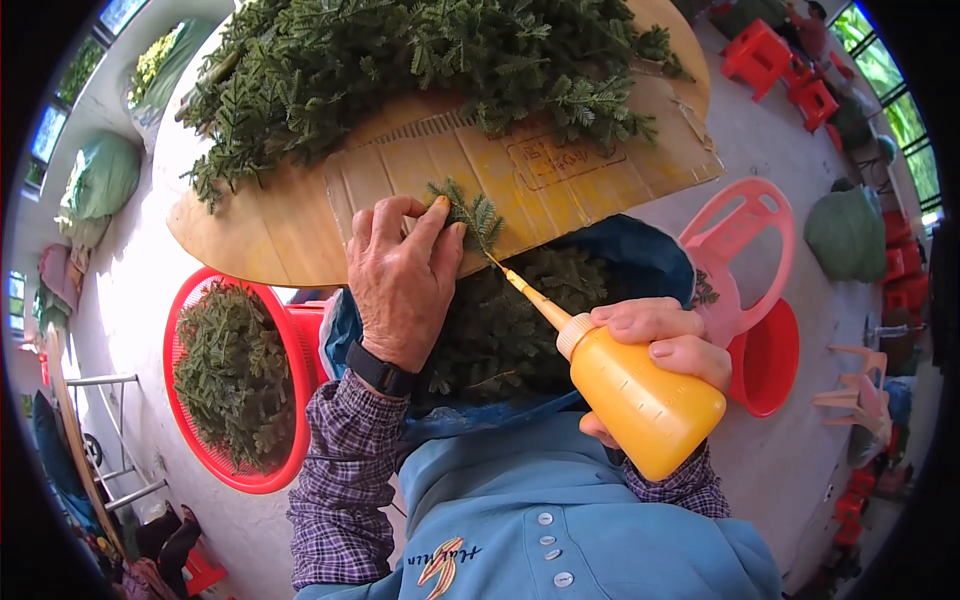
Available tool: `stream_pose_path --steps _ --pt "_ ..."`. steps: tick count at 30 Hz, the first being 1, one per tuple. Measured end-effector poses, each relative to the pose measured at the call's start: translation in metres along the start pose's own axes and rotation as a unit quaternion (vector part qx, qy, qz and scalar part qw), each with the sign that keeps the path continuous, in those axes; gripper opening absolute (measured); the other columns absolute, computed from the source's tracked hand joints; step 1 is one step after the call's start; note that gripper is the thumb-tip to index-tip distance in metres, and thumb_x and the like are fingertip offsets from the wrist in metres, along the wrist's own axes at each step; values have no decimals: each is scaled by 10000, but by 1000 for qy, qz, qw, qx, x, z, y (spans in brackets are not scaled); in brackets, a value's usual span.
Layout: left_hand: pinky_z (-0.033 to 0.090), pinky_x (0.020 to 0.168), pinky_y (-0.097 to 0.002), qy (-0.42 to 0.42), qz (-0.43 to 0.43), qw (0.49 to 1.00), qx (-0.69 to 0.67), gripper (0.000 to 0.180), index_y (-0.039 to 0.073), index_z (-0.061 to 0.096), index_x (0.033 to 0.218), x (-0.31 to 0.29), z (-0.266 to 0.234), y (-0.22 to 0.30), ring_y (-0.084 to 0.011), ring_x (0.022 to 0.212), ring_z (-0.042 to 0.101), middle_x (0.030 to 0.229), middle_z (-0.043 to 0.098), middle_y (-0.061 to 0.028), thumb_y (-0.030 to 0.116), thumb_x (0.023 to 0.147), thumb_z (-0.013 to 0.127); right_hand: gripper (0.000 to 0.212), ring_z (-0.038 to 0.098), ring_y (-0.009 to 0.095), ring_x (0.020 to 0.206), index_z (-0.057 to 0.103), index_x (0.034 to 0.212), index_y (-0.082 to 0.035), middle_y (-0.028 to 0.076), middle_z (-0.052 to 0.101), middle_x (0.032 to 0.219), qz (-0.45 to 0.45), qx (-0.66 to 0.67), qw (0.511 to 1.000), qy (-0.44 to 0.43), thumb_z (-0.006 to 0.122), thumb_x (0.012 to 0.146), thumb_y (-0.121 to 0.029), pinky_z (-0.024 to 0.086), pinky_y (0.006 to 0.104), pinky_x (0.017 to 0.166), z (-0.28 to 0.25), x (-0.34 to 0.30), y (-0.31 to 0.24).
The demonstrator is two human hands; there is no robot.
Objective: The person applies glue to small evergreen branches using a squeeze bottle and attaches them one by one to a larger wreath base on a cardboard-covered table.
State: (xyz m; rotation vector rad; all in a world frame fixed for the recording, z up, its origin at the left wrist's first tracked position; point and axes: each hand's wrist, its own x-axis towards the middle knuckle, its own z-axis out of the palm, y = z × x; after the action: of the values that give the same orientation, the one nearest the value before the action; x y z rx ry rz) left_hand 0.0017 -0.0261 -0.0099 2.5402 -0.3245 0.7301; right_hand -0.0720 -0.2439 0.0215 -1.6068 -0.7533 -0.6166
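Note:
My left hand (pixel 405 265) pinches a small green fir sprig (pixel 474 215) between thumb and finger, over the edge of a cardboard sheet (pixel 440 180). Yellow smears mark the cardboard and a fingertip. In my right hand (pixel 665 345) is a squeeze bottle (pixel 640 395) of yellow-orange liquid, tilted so its long nozzle points up and left. The nozzle tip meets or nearly meets the sprig's cut stem end; I cannot tell whether they touch. Beneath both hands, a blue bag (pixel 640 250) holds more fir sprigs (pixel 520 320).
A large fir heap (pixel 420 70) covers the far part of the round wooden table (pixel 240 235). At left stands a red basket (pixel 300 400) full of sprigs. To the right are a pink plastic chair (pixel 785 225) and a red bucket (pixel 775 360). Red stools (pixel 757 58) stand farther off.

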Motion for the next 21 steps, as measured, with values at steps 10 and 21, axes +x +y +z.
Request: stream_pose_path --steps 10,21 --pt "480 855 -400 -13 13 999 -30 258 43 718 1079 0 -8 1 -295 947 578 1065 623 -102 129 836 723 675 650 331 948 416 1188 -83 166 596 1099 20 -17 999 17 884 754 -303 571 412 802 -31 -10 -12" --pt "493 917 -431 60 1 997 -50 296 76 714 1125 51 -51 -60 -333 1024 577 1262 584 -173 127 834 707 770 626 312 953 388 1258 -89 164 555 1119 46 -63 993 88 835 767 -479 555 392 820 -58 -13 15"
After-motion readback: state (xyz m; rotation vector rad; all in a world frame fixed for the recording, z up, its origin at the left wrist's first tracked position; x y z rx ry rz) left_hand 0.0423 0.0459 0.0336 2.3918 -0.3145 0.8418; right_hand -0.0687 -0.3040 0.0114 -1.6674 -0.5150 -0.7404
